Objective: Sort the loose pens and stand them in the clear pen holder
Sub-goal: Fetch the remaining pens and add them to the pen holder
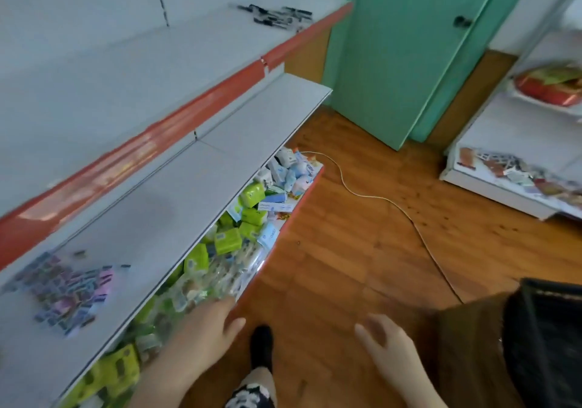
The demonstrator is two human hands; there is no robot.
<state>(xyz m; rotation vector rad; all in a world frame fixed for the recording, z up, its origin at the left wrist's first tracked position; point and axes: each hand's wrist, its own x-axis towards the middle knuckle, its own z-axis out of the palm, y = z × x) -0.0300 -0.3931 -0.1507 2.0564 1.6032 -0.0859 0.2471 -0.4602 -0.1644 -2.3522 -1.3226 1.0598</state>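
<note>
Well: pens [277, 16] on shelf [132, 70] (labels blurred).

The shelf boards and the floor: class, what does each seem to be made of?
The shelf boards look like painted sheet metal: thin, flat edges and a smooth pale grey matt coat. The floor looks like wood or wood-look laminate: brown plank lines, grain and a slight sheen.
</note>
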